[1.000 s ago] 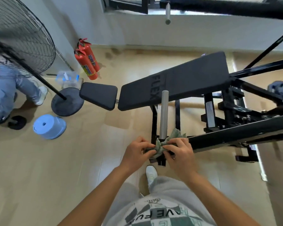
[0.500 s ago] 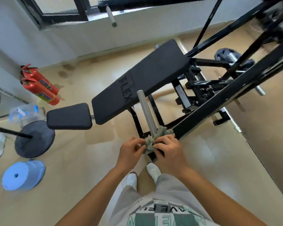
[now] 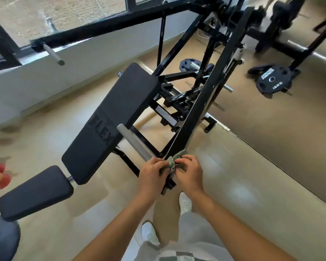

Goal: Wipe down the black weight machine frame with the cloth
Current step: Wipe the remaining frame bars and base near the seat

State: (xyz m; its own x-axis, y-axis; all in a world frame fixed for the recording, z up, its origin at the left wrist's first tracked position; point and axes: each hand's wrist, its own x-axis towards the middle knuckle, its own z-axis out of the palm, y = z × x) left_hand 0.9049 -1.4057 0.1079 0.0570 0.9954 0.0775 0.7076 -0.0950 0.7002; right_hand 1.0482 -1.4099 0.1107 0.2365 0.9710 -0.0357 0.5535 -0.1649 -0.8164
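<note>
Green cloth (image 3: 174, 161) sits bunched at the near end of the black frame beam (image 3: 202, 104). Your left hand (image 3: 151, 173) and right hand (image 3: 189, 173) pinch it with curled fingers. A bunched cloth may miss the beam's faces, and your knuckles could strike the grey peg (image 3: 134, 142) just beside it.

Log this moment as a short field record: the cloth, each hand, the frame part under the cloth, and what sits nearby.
cloth: grey-green, bunched round the lower end of the sloping frame bar
left hand: grips the cloth from the left
right hand: grips the cloth from the right
frame bar: black, runs up and away from the hands
silver peg: juts out just left of the cloth, uncovered
nearby: black bench pad to the left; weight plate marked 15KG at far right
</note>
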